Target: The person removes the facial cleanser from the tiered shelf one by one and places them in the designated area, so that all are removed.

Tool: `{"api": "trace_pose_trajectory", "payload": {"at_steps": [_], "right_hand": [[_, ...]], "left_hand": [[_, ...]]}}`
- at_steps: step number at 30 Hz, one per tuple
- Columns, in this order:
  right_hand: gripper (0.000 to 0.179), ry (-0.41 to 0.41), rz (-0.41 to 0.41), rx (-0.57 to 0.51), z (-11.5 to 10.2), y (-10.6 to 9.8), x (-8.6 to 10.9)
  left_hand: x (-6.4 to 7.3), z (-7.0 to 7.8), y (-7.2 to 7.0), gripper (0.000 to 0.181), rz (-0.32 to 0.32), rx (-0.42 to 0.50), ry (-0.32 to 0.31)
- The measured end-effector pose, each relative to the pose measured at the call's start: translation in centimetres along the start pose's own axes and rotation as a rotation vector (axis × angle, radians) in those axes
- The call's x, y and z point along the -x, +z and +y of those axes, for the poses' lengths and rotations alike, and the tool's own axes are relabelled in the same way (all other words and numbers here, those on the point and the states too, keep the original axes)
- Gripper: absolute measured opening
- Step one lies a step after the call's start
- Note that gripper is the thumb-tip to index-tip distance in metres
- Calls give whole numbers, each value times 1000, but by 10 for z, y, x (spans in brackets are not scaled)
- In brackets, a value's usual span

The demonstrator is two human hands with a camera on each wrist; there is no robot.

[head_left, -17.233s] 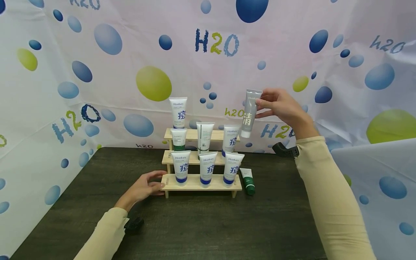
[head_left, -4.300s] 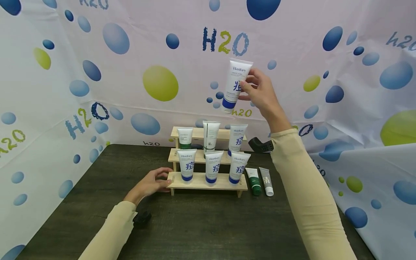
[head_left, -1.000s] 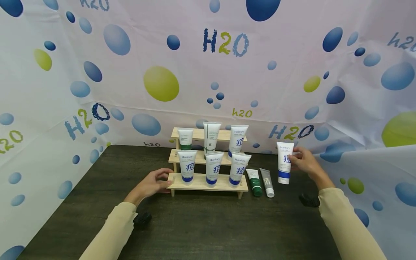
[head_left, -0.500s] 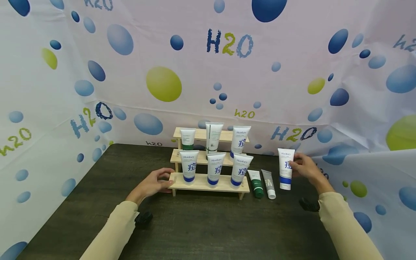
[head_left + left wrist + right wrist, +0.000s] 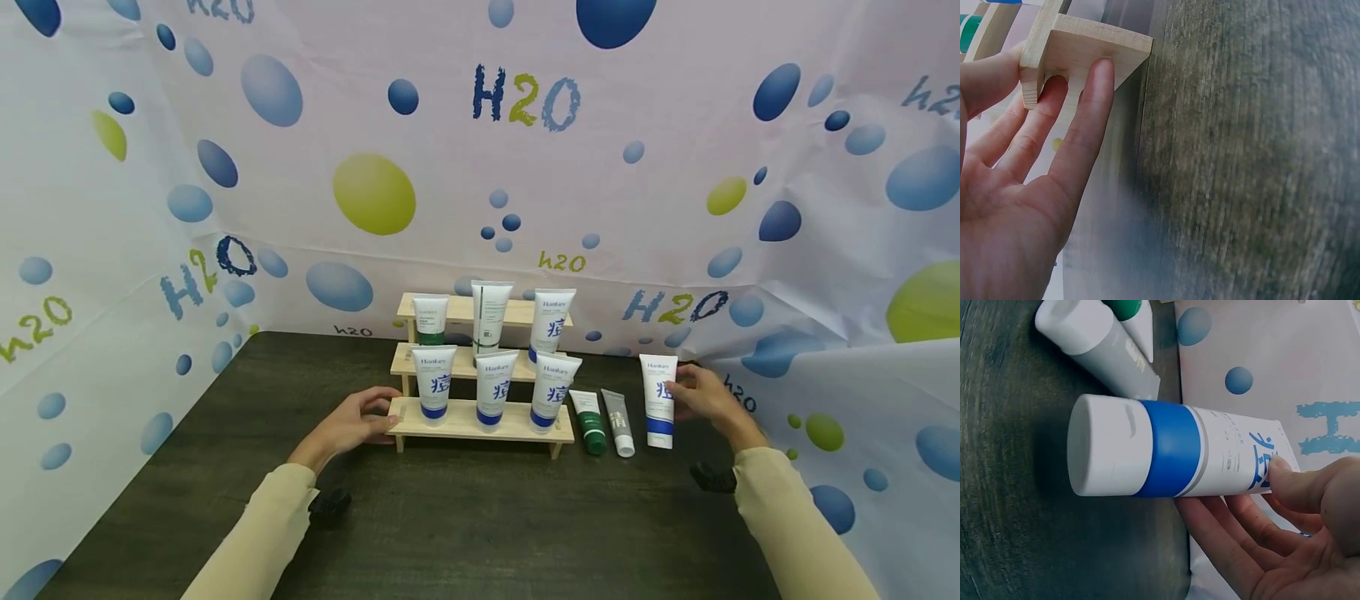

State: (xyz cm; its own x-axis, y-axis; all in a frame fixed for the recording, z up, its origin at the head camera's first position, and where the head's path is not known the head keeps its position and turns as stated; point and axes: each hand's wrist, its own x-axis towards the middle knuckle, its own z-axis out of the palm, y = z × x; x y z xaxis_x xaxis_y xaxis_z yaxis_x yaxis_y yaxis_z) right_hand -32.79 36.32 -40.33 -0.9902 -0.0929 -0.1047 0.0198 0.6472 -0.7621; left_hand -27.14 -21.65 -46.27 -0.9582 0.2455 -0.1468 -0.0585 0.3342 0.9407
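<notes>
My right hand (image 5: 705,395) pinches a white squeeze tube (image 5: 659,404) with a blue band and blue lettering, thumb on its front and fingers behind. The right wrist view shows its white cap (image 5: 1110,445) pointing down, close over the table. My left hand (image 5: 362,421) grips the left end of the bottom tier of a wooden tiered display rack (image 5: 457,427), thumb above and fingers below the board (image 5: 1094,44). On the bottom tier stand three blue-and-white tubes (image 5: 494,387). Another (image 5: 551,321), a green-striped white tube (image 5: 491,317) and a small green-and-white tube (image 5: 431,319) stand on the middle tier.
Right of the rack, a green-and-white tube (image 5: 589,422) and a grey tube (image 5: 618,422) lie side by side on the dark wooden table (image 5: 480,525), left of the held tube. The top tier (image 5: 521,312) bears no tube. A bubble-printed backdrop (image 5: 450,167) rises behind.
The grey tube went from my right hand to the table. The top tier's blue-and-white tube was lifted off, carried right and, in the last second, lowered a little. My left hand stayed on the rack.
</notes>
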Motion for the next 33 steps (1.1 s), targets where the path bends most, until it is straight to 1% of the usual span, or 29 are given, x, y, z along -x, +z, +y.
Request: {"api": "trace_pose_trajectory", "payload": {"at_steps": [6, 12, 17, 25, 29, 33], "right_hand": [[53, 40, -16, 4, 9, 3, -4], [56, 91, -3, 0, 14, 6, -8], [56, 97, 10, -14, 17, 9, -10], [55, 156, 34, 0, 30, 17, -18], [52, 163, 48, 8, 37, 20, -22], [50, 170, 48, -7, 41, 22, -24]], "left_hand": [[0, 0, 0, 56, -13, 16, 15], [1, 2, 1, 57, -14, 25, 20], [1, 2, 1, 56, -6, 23, 17], [0, 1, 1, 56, -2, 18, 13], [0, 1, 1, 56, -1, 11, 12], [1, 2, 1, 56, 3, 4, 4]]}}
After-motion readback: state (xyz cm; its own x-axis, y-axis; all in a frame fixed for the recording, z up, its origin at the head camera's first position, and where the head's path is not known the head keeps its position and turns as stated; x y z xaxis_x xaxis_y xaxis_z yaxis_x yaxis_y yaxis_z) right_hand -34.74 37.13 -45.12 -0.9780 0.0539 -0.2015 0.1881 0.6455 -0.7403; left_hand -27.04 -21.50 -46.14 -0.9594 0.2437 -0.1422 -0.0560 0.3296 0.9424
